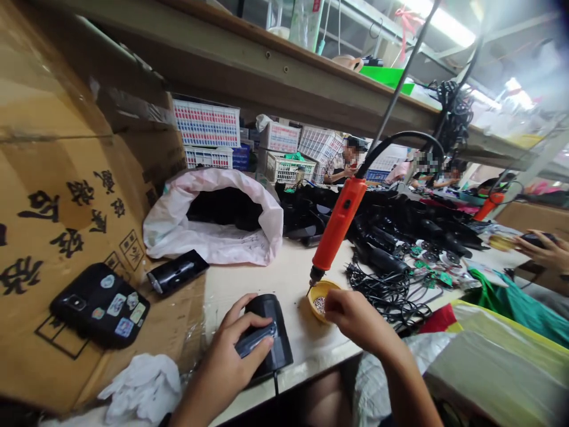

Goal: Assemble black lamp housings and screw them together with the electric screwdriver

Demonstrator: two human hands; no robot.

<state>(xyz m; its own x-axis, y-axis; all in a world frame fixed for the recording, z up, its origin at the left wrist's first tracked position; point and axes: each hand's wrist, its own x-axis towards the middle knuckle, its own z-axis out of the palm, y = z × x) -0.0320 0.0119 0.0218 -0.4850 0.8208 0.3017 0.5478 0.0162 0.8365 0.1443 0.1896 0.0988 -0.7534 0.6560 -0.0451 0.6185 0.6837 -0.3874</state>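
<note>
My left hand (237, 341) is closed around a black plastic housing (278, 338) at the front edge of the table, thumb and fingers pressing a dark piece on top of it. A cord runs down from its near side. My right hand (355, 317) dips its bent fingertips into a small yellow bowl (329, 286) of small metal screws (319, 304). Its fingers are drawn together, and whether a screw is between them is hidden. An orange electric screwdriver (338, 222) hangs tip down at the bowl's left, apart from both hands.
A white sack (213, 246) of black parts stands behind my left hand. On cardboard at left lie a black glossy part (178, 273) and a stickered phone (102, 305). Black housings, cables (386, 293) and green circuit boards cover the right. A co-worker's hand (544, 252) shows far right.
</note>
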